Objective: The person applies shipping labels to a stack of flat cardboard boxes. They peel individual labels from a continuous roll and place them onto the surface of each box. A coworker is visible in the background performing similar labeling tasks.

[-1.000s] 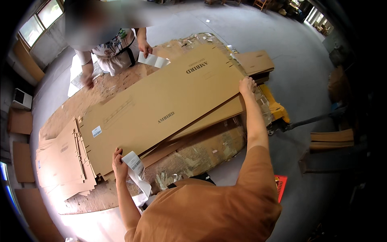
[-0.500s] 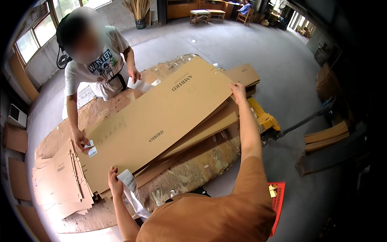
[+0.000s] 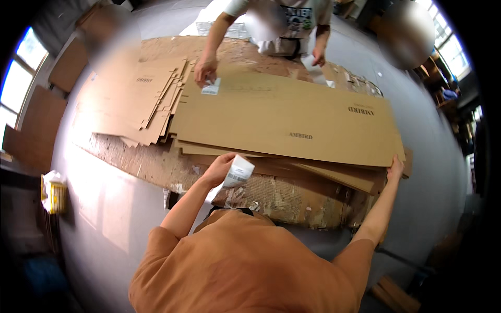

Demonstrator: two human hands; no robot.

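Note:
A long flat brown cardboard sheet (image 3: 271,115) lies on top of a stack of similar sheets. My right hand (image 3: 395,169) grips its near right corner, fingers closed on the edge. My left hand (image 3: 220,169), apart from the sheet near its front edge, pinches a strip of white printed labels (image 3: 239,170) that trails down toward my body. Across the stack, a co-worker's hand (image 3: 206,72) is at a white label (image 3: 211,86) on the sheet's far left corner. The co-worker's other hand (image 3: 318,56) holds another white label strip (image 3: 313,69).
A second pile of cardboard sheets (image 3: 122,101) sits left of the stack. Both rest on a worn, cardboard-covered platform (image 3: 282,203). On the floor at left stands a yellow basket with a white bag (image 3: 54,193). Flat wooden-looking pieces (image 3: 394,295) lie at lower right.
My view has turned, so the scene sits rotated in the picture. The sheet's right end now lies more in line with the stack. Both my hands keep their holds.

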